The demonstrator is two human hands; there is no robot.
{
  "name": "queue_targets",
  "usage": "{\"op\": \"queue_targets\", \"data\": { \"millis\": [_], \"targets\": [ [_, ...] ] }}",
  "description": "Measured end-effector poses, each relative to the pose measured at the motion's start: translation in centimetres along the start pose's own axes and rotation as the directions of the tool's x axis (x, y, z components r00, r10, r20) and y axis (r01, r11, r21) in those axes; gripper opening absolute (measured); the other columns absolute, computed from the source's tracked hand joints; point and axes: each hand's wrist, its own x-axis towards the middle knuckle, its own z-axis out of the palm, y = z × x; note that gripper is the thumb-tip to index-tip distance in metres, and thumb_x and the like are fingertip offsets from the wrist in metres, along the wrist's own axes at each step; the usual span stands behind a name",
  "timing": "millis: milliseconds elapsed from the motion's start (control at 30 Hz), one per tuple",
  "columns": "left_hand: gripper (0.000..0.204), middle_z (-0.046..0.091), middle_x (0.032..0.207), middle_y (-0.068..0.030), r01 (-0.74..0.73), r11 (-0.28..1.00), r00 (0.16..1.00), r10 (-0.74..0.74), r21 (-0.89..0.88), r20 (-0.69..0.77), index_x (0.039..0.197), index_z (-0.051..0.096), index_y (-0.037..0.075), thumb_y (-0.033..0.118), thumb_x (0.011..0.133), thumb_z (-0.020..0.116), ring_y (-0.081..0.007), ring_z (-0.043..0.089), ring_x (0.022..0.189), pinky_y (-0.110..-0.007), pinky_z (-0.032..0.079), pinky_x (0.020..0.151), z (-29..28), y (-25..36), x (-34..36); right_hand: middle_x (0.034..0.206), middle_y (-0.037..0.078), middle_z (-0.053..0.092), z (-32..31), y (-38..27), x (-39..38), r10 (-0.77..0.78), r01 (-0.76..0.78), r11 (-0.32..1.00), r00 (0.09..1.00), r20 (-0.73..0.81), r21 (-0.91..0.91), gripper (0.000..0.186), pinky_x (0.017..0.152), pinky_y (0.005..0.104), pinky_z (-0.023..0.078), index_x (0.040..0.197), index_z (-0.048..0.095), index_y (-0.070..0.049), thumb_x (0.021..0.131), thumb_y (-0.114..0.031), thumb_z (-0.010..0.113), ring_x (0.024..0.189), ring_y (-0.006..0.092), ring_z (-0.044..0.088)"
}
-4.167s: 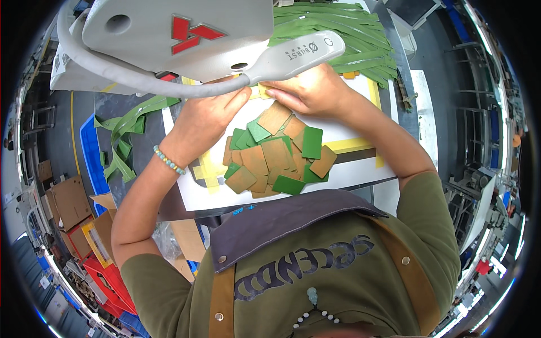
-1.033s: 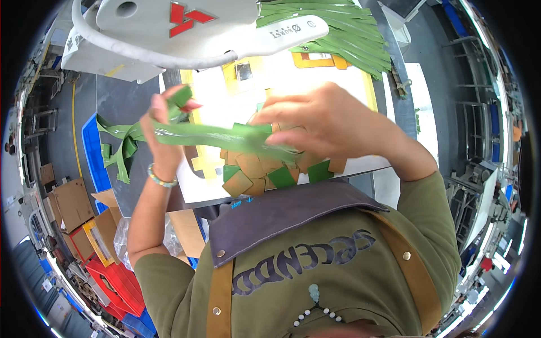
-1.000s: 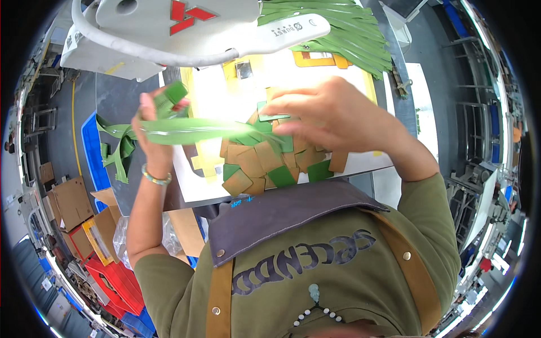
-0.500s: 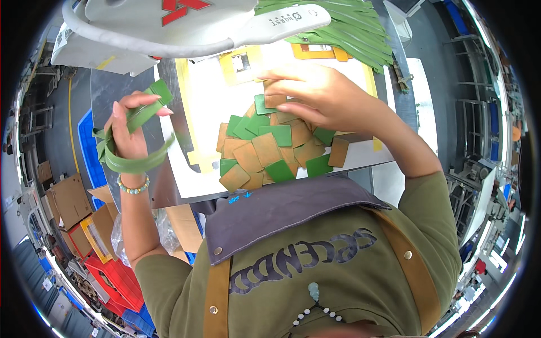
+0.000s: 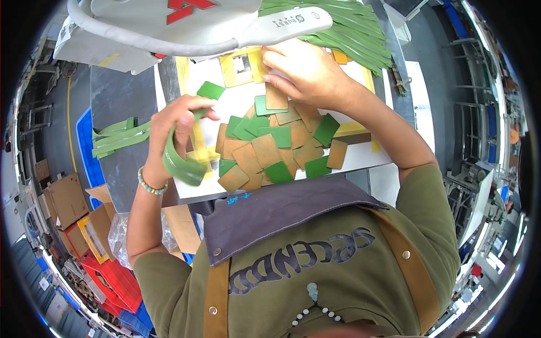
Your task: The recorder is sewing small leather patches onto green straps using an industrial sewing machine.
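Note:
My left hand (image 5: 181, 121) is closed around a green strap (image 5: 183, 163), which curls down below the palm. Beside its fingertips a small green square (image 5: 211, 90) shows; whether it is joined to the strap I cannot tell. My right hand (image 5: 307, 73) has its fingers bent together at the yellow-taped frame (image 5: 228, 70) under the machine. Anything between those fingertips is hidden. Just below the right thumb lies a brown square piece (image 5: 276, 98). A pile of green and brown squares (image 5: 265, 151) spreads over the white board (image 5: 360, 158) in front of me.
The grey-white machine (image 5: 152, 28) overhangs the far side of the board. Many green straps (image 5: 355, 39) lie at the far right, and a few more straps (image 5: 121, 137) rest on the table's left. Blue bins (image 5: 87, 146), cardboard boxes (image 5: 66, 200) and a red crate (image 5: 112, 281) stand at the left.
My left hand has moved right, over the board's left edge, with the strap. Other straps now lie on the table behind it. My right hand has shifted away from me, off the brown square.

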Motion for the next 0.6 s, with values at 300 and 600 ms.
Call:
{"op": "queue_targets", "data": {
  "millis": [300,600],
  "targets": [
    [0.054,0.073,0.113,-0.0144,0.241,0.935,0.637,-0.355,-0.26,-0.685,0.131,0.065,-0.005,0.04,0.117,0.041,-0.0175,0.071,0.091,-0.033,0.057,0.086,-10.5,-11.9,-5.8,0.15,0.017,0.059,-2.4,-0.5,-2.3,0.044,-0.049,0.998,0.992,0.117,0.043,0.052,0.108,0.0471,0.051,0.143,0.065,-0.011,0.093,-0.022,0.076,0.132,0.0384,0.059],
    [0.082,0.049,0.147,-0.0249,0.686,0.685,0.374,-0.045,0.244,-0.926,0.147,0.042,-0.013,0.035,0.095,0.083,-0.0322,0.057,0.127,-0.044,0.045,0.115,-15.4,-13.7,-9.5,0.163,0.018,0.044,-7.3,-2.0,-10.0,0.124,-0.149,0.984,0.968,0.22,0.101,0.089,0.124,0.0557,0.035,0.15,0.058,-0.016,0.073,-0.045,0.093,0.151,0.043,0.04]
  ]
}}
